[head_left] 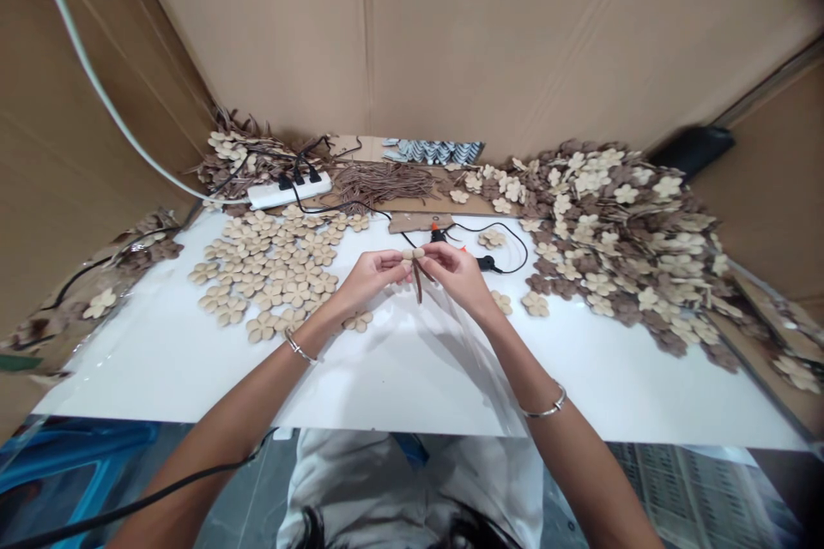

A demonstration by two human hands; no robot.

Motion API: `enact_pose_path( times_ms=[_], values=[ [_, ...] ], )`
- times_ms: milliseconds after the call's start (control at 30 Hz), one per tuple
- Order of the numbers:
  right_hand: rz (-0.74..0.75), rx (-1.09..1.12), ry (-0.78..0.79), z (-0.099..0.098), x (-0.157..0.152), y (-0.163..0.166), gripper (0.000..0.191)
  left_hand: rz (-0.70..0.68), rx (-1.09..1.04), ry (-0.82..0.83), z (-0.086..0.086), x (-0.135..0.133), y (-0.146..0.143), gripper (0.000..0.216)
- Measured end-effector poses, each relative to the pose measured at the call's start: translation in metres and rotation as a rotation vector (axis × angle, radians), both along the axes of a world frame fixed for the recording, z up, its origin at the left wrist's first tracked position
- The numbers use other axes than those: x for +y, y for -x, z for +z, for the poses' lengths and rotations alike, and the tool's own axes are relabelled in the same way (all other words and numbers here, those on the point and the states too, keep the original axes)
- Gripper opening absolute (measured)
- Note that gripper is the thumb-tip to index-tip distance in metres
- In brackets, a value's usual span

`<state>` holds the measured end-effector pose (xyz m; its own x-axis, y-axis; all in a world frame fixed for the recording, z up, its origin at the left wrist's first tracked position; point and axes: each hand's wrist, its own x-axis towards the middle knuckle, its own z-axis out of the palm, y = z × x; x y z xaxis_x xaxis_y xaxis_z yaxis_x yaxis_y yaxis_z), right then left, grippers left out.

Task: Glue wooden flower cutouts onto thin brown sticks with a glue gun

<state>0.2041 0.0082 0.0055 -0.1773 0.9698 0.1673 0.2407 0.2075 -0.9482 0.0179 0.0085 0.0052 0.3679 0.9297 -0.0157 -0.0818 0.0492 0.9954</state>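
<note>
A white tabletop (193, 377) stretches between brown cardboard walls (476, 34), which rise behind it and at both sides; a blue stool (96, 480) stands below at the left. In the middle, above the table, two bare hands meet: the left hand (378, 274) and the right hand (456, 276) pinch one small beige piece (413, 254) between their fingertips; brown strip ends (419, 283) hang beneath it, though whether from one strip or two I cannot tell. Two silver bracelets (299, 346) show, one on each arm; one white power strip (289, 190) carries three black plugs (314, 175); one bundle of brown strips (386, 182) lies at the back. Beige flowers (276, 262), dozens, too overlapped to count exactly, spread at the left; one flower heap (598, 223), beige and brown, uncountable, fills the right; two loose flowers (535, 303) lie near the right forearm.
</note>
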Motion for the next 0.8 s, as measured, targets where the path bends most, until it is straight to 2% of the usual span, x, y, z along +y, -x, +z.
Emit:
enact_pose_path(
  times_ms=[300,800],
  values=[
    [0.014,0.003,-0.026,-0.0008,-0.0012,0.0016,0.031,-0.013,-0.001,0.014,0.0,-0.0012,0.0,0.037],
    [0.052,0.047,0.002,-0.0036,-0.0004,0.0006,0.029,-0.043,0.019,-0.075,-0.002,-0.0027,0.0017,0.034]
  ],
)
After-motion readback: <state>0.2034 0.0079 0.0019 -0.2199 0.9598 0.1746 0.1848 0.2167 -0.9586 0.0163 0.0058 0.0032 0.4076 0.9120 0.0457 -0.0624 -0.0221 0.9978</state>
